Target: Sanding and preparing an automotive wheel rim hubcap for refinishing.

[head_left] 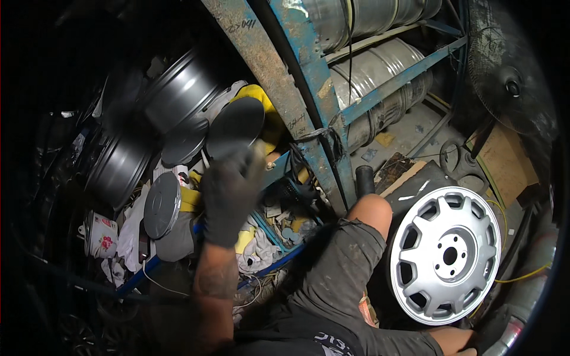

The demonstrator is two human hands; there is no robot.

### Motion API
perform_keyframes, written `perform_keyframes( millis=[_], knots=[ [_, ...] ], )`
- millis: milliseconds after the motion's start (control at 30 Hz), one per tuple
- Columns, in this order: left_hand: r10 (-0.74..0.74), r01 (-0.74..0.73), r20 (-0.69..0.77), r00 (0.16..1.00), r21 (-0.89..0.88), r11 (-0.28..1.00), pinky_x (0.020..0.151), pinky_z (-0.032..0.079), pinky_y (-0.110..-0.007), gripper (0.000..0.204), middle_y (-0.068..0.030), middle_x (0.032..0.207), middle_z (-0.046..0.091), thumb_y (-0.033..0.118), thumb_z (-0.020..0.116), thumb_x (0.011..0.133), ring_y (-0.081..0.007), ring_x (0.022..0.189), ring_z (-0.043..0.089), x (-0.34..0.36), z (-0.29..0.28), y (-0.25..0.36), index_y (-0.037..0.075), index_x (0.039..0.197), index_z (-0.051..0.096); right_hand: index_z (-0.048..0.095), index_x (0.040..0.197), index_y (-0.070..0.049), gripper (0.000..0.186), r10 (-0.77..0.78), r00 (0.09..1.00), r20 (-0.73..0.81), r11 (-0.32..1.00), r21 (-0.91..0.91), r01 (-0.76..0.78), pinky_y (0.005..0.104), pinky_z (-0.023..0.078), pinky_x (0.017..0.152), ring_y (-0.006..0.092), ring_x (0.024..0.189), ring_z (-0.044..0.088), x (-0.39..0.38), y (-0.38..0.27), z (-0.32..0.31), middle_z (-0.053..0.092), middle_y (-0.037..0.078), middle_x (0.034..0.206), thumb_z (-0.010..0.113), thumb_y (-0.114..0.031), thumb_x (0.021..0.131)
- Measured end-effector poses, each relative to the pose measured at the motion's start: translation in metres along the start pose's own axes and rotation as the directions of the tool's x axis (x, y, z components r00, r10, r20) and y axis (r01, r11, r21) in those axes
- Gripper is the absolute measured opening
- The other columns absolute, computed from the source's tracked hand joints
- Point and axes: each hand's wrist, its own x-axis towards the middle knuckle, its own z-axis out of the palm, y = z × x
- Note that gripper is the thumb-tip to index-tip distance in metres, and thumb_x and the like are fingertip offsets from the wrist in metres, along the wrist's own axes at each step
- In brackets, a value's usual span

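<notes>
My left hand (228,199), in a dark glove, is raised over the cluttered left side, blurred by motion, just below a dark round disc (236,121); whether it touches it I cannot tell. Another dark disc (181,145) and a grey disc (160,204) lie near it, with yellow cloth (264,98) behind. Grey wheel rims (181,89) stand further back. A silver multi-spoke wheel (430,255) rests beside my legs on the right. I cannot see my right hand.
A blue rusty steel rack (317,71) holds metal drums (377,89). A blue-framed bin (273,231) of rags and scraps is beside my knee (374,213). A metal duct (534,285), yellow cord (516,277) and cardboard sheet (504,154) are at the right.
</notes>
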Motion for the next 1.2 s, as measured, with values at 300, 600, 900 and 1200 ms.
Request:
perform_keyframes(
  millis=[300, 600, 900, 1200],
  knots=[
    [0.07, -0.046, -0.018, 0.997, 0.593, 0.804, 0.087, 0.05, -0.057, 0.047, -0.0166, 0.103, 0.071, 0.051, 0.07, 0.082, -0.0378, 0.103, 0.064, 0.054, 0.038, -0.078, 0.006, 0.097, 0.069, 0.058, 0.139, 0.0, 0.047, -0.028, 0.99, 0.135, 0.942, 0.336, -0.02, 0.0313, 0.049, 0.089, 0.0177, 0.103, 0.06, -0.013, -0.022, 0.003, 0.067, 0.009, 0.122, 0.054, -0.036, 0.107],
    [-0.009, -0.125, 0.269, 0.963, 0.476, 0.87, 0.091, 0.051, -0.052, 0.046, -0.0254, 0.105, 0.071, 0.043, 0.068, 0.081, -0.0407, 0.103, 0.066, 0.079, 0.03, -0.073, 0.001, 0.098, 0.073, 0.059, 0.139, 0.0, 0.045, 0.002, 0.983, 0.182, 0.925, 0.374, -0.071, 0.0328, 0.048, 0.096, 0.0221, 0.111, 0.062, -0.023, -0.033, -0.011, 0.066, 0.014, 0.129, 0.052, -0.033, 0.108],
    [0.353, -0.123, -0.277, 0.894, 0.605, 0.787, 0.069, 0.054, -0.051, 0.024, -0.0176, 0.08, 0.07, 0.03, 0.063, 0.092, -0.0376, 0.074, 0.069, 0.061, 0.019, -0.074, 0.009, 0.1, 0.069, 0.057, 0.134, 0.007, 0.046, 0.019, 0.989, 0.148, 0.905, 0.419, -0.08, 0.0328, 0.047, 0.094, 0.0204, 0.105, 0.062, -0.036, -0.061, -0.013, 0.067, 0.012, 0.119, 0.051, -0.031, 0.109],
    [0.52, -0.059, -0.314, 0.794, 0.812, 0.581, 0.091, 0.054, -0.045, 0.033, -0.0213, 0.107, 0.068, 0.025, 0.057, 0.101, -0.0392, 0.101, 0.067, 0.072, -0.052, -0.123, 0.0, 0.122, 0.063, 0.061, 0.131, 0.003, 0.035, -0.068, 0.973, 0.222, 0.869, 0.492, -0.052, 0.0322, 0.052, 0.086, 0.0186, 0.102, 0.063, -0.044, -0.102, -0.007, 0.067, 0.013, 0.122, 0.055, -0.02, 0.106]
  ],
)
